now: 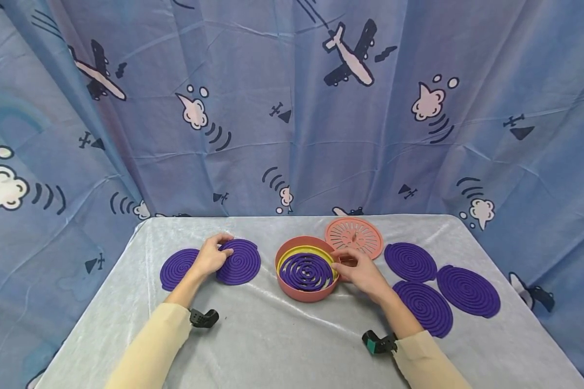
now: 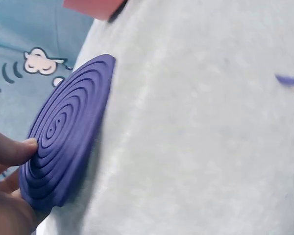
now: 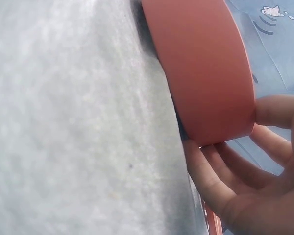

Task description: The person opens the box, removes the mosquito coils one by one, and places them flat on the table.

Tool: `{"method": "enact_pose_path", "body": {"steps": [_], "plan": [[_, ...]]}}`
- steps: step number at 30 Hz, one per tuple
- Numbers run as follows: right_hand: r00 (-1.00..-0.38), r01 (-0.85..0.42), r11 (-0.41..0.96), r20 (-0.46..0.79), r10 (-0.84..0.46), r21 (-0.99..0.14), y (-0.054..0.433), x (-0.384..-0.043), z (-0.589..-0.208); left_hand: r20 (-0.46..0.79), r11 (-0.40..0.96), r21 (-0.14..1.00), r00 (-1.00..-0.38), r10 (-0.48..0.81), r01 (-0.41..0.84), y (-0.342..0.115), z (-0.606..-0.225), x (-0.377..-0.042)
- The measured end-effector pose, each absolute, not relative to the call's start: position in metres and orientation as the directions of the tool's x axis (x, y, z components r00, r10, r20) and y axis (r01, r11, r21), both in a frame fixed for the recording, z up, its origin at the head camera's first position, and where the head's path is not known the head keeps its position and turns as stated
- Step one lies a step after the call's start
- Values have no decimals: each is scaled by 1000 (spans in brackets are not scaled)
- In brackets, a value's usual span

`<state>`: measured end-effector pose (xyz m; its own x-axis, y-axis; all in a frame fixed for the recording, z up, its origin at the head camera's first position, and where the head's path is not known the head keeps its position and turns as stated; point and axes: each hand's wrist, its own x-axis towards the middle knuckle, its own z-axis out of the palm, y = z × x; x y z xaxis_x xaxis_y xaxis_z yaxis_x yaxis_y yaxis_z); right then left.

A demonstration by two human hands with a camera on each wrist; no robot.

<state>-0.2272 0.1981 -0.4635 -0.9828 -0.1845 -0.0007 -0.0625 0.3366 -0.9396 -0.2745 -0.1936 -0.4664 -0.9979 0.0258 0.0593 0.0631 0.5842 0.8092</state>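
Observation:
My left hand (image 1: 212, 257) pinches a purple mosquito coil (image 1: 240, 263) by its edge, thumb on its face. In the left wrist view this coil stands tilted close over the white cloth. Another purple coil (image 1: 177, 268) lies just left of that hand. At the middle of the table is a round, salmon-pink mosquito coil box (image 1: 299, 295) with a yellow ring (image 1: 312, 249) inside. A purple coil (image 1: 305, 270) with spread rings sits within it. My right hand (image 1: 362, 273) holds the box's right side, thumb and fingers at its rim and wall (image 3: 206, 73).
A slotted salmon-pink lid (image 1: 343, 231) lies behind the box. Three purple coils (image 1: 411, 262) lie at the right of the cloth-covered table (image 1: 272, 346). A blue patterned curtain (image 1: 292, 108) hangs along the back edge. A small purple fragment (image 2: 287, 80) is on the cloth.

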Motion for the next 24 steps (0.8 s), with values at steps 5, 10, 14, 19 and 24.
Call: {"method": "enact_pose_path", "body": {"steps": [5,10,14,19,24], "plan": [[-983,-56,346,-9,-184,-937,198,-229,-466,54,615,787,-998,9,49,-192,-474,-276],[-984,-49,339,-13,-178,-940,197,-228,-465,80,693,716,-996,37,83,-189,-474,-278],[-984,-45,336,-16,-176,-941,195,-228,-463,92,751,650,-993,77,118,-187,-473,-279],[-984,-46,325,-14,-178,-945,196,-227,-463,101,798,580,-987,129,164,-182,-468,-280],[-984,-54,320,-4,-180,-946,198,-227,-466,105,797,567,-978,180,208,-171,-458,-278]]}}
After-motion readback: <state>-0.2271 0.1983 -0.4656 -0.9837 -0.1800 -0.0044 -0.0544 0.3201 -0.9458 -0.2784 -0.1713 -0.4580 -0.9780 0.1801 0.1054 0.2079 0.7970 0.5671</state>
